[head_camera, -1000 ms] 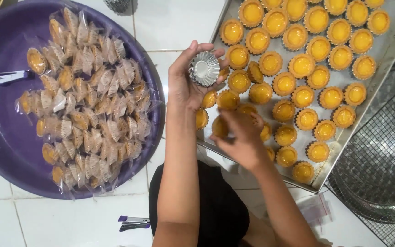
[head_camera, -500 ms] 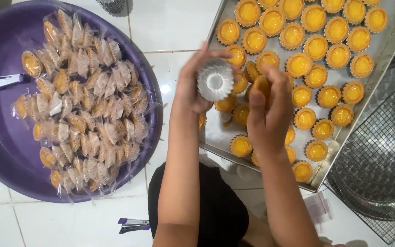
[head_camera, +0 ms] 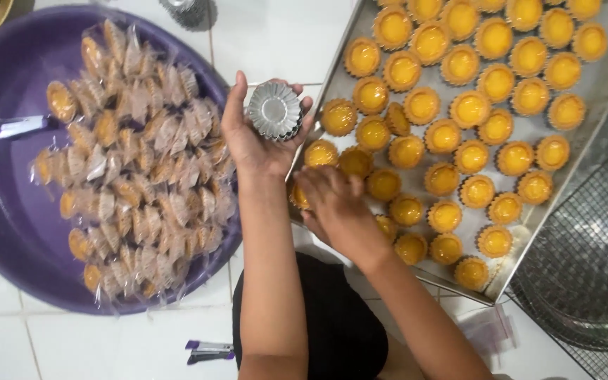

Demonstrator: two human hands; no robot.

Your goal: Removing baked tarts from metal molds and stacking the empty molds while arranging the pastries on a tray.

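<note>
My left hand is raised palm up over the tray's left edge, holding a stack of fluted silver tart moulds. My right hand lies knuckles up on the near-left corner of the metal baking tray. Its fingers curl over a yellow tart that is mostly hidden beneath them. Several more golden egg tarts, still in their moulds, fill the tray in rows.
A large purple basin on the left holds several tarts wrapped in clear plastic. A purple stapler lies on the white tile floor near my knees. A round wire rack and small clear bags sit at the right.
My right hand, raised beside the moulds with a tart half a second ago, has dropped back onto the tray's near-left corner. My left hand has stayed up with the moulds.
</note>
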